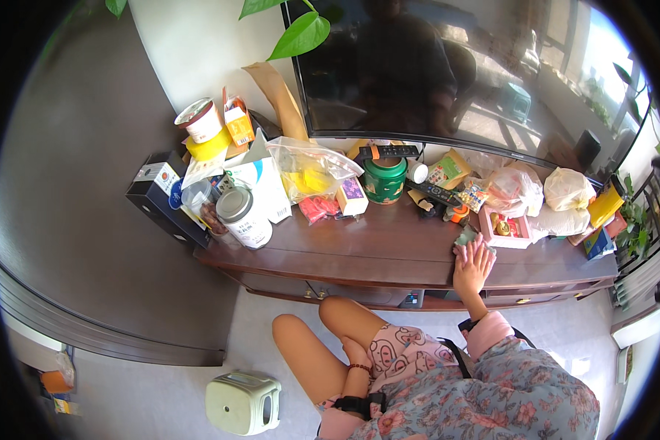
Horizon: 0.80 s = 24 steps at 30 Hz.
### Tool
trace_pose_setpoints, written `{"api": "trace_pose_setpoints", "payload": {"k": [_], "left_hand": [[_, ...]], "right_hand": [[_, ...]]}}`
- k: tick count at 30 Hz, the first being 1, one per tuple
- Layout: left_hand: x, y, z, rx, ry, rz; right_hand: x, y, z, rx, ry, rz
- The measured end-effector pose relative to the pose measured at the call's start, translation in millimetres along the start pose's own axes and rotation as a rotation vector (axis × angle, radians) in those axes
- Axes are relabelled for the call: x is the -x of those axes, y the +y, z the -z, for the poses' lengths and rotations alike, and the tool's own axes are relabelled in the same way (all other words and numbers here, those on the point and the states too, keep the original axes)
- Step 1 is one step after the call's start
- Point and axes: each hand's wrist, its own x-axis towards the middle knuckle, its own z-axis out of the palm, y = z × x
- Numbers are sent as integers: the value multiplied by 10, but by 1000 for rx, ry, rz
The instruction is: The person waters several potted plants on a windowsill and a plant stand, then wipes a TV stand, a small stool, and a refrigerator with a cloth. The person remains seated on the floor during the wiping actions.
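My right hand (473, 263) lies over a grey-green and pink cloth (466, 237), holding it under the palm and fingers on the dark wooden top of a TV cabinet (330, 247). Just beyond the fingers stands a pink open box (507, 237) with small gold and red items in it. A small orange and black object (460, 213) lies to the left of the box. My left hand (354, 351) rests between my thighs, below a red bead bracelet; its fingers are partly hidden, and nothing shows in it.
A green canister (385, 180), remote controls (435, 193), plastic bags (514, 190) and a white lidded can (245, 219) crowd the cabinet's back and left. Behind them stands a television (445, 71). A pale green plastic stool (242, 404) is on the floor. Plant leaves (302, 36) hang above.
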Motion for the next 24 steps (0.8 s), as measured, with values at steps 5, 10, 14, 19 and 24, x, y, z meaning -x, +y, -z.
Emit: {"api": "trace_pose_setpoints", "payload": {"k": [5, 10, 14, 19, 24], "left_hand": [[9, 37, 78, -6, -53, 38], [-16, 108, 240, -8, -66, 24], [-65, 129, 476, 8, -43, 30], [-45, 156, 822, -51, -63, -51], [1, 149, 1147, -101, 1, -78]], "right_hand": [[103, -512, 16, -98, -61, 63], [215, -1304, -16, -190, -161, 219], [379, -2089, -70, -298, -200, 378], [642, -3150, -172, -481, -201, 632], [724, -3719, -253, -500, -216, 853]]}}
